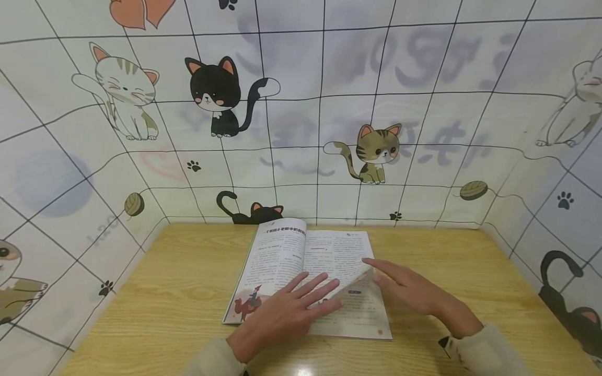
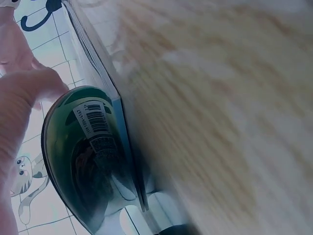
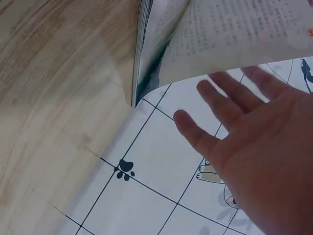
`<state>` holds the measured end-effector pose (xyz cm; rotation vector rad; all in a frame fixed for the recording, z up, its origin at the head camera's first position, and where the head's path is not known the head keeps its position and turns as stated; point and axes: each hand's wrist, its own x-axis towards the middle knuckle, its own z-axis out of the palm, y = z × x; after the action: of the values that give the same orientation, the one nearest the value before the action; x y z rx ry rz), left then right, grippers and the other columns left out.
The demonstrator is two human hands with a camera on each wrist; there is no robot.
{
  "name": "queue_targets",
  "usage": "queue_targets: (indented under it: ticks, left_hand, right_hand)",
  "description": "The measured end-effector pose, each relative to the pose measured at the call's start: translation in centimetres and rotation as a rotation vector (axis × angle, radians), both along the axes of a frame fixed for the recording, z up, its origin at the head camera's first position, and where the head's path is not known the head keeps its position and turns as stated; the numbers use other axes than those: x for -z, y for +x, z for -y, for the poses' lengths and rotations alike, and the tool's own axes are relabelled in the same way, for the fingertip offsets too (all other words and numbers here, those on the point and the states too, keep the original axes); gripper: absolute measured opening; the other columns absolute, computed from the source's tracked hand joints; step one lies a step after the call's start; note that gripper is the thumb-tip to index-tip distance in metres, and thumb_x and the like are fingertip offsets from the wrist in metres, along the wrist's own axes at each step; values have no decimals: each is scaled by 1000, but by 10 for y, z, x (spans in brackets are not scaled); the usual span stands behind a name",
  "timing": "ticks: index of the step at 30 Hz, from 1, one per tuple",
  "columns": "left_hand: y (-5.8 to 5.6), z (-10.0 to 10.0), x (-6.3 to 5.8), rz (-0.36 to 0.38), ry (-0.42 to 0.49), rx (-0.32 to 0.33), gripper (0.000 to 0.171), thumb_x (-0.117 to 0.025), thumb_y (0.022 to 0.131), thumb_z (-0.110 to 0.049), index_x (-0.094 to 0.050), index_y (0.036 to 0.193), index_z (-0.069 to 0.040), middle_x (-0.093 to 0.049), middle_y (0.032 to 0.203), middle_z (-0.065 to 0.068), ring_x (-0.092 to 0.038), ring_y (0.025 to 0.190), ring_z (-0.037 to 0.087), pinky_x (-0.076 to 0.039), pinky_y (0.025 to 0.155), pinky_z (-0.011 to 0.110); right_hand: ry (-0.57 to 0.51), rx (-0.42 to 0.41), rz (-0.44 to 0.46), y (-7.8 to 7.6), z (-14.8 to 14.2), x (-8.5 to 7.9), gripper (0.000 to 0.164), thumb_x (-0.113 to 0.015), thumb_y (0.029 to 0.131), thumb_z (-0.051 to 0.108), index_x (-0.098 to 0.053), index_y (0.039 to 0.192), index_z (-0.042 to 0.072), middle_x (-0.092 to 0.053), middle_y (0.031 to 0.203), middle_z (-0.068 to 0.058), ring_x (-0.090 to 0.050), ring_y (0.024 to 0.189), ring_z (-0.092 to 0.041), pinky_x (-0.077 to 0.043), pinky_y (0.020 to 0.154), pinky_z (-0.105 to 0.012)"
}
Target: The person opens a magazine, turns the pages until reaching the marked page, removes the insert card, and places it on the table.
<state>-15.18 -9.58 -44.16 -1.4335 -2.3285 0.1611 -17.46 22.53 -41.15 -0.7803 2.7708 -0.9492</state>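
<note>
Magazine (image 1: 282, 250) open on table (image 1: 188, 271); left hand (image 1: 293, 312) over near part, right hand (image 1: 416, 290) at raised page's right edge, fingers of both spread.

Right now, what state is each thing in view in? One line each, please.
Magazine: open, lying on the table.
Lifted page: lower corner raised, partly uncovering the printed page beneath.
Green barcoded cover: curved.
Left hand: fingers spread, over the magazine's lower part.
Right hand: fingers extended, at the raised corner.
</note>
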Motion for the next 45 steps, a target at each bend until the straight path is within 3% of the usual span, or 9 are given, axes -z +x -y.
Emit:
queue_targets:
  ticks: [5,9,14,22,30,40,45]
  left_hand:
    - [0,-1,-3,-40,-50,-19,85,-75,88,-31,-27,158,-30,-12,167,-2,-8,153,21,-12,121,45]
    - [-2,0,-3,-80,-80,-45,67,-69,91,-25,-42,152,-30,-19,165,-1,-10,153,21,-10,121,45]
    - [-3,-1,-2,-108,-111,-81,49,-66,90,-27,-59,139,-30,-30,162,0,-17,152,23,-13,121,47]
    - [-5,-2,0,-131,-173,-92,35,-68,87,-31,-72,122,-28,-40,156,2,-25,149,25,-16,120,50]
    - [-6,-4,2,-170,-169,-86,18,-69,84,-27,-78,99,-26,-51,149,2,-34,145,23,-20,119,48]
    - [-4,-9,-3,-100,-164,-183,19,-70,85,-36,-79,92,-21,-59,139,2,-38,143,25,-17,118,56]
    - [-5,-10,-4,-95,-164,-241,21,-70,84,-40,-77,89,-21,-62,135,2,-40,141,26,-22,115,60]
  right_hand:
    - [-2,60,-20,-3,-6,1,57,-40,107,39,-34,154,9,-37,156,-19,-34,141,-45,-32,105,-66]
    - [48,68,4,-7,-12,8,67,-49,102,45,-31,156,8,-33,157,-20,-31,142,-46,-30,106,-67]
    - [141,19,38,-10,-15,17,82,-62,92,54,-35,154,7,-30,158,-21,-31,142,-46,-29,106,-67]
    - [227,-103,99,-8,-15,25,104,-79,68,64,-43,151,12,-32,158,-18,-35,140,-44,-26,108,-68]
    - [268,-143,103,-8,-15,32,100,-84,65,57,-50,146,11,-38,156,-14,-39,138,-43,-32,107,-63]
    - [275,-155,77,-10,-14,28,97,-86,66,53,-51,145,9,-40,155,-16,-42,137,-42,-36,105,-61]
    - [275,-156,75,-11,-13,26,95,-88,66,49,-53,144,7,-41,154,-16,-43,136,-43,-37,104,-62]
